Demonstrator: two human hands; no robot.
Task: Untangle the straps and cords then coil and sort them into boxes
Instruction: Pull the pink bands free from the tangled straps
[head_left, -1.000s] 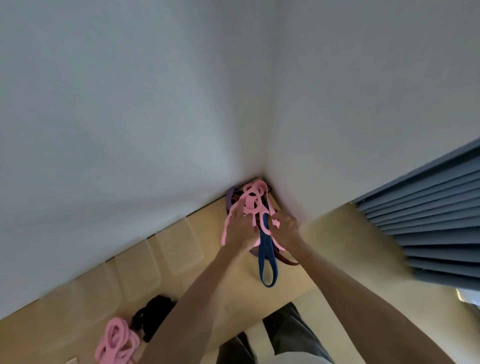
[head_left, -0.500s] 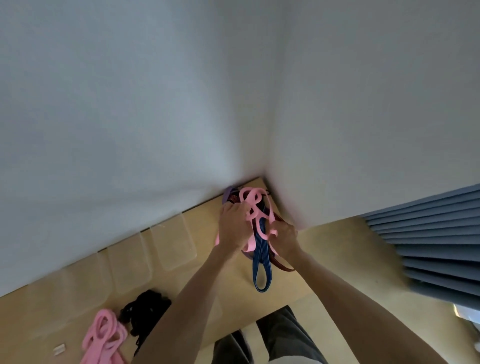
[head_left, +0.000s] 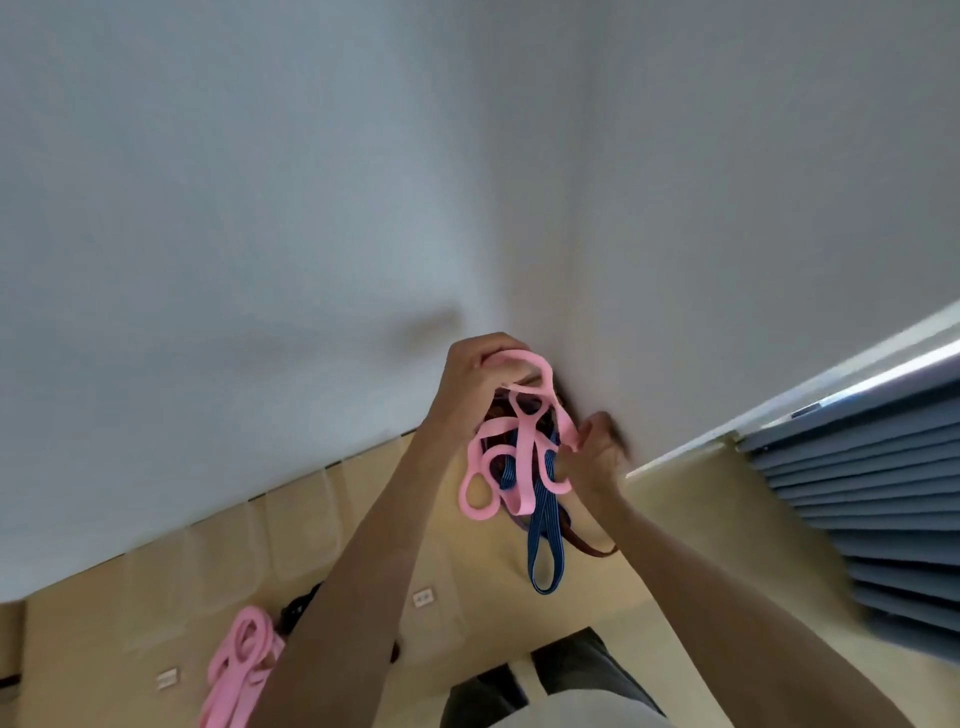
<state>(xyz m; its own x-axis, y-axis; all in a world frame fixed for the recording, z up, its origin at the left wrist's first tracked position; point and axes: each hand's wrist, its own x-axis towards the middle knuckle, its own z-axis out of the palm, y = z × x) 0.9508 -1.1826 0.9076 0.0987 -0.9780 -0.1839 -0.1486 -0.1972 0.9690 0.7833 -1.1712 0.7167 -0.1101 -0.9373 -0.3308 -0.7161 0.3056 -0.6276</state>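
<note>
From the head camera, the left hand grips the top loop of a tangled pink strap, raised above the wooden table. The right hand pinches the strap's right side. A blue strap hangs from the tangle over the table. A second pink strap lies on the table's left part, beside a black cord.
</note>
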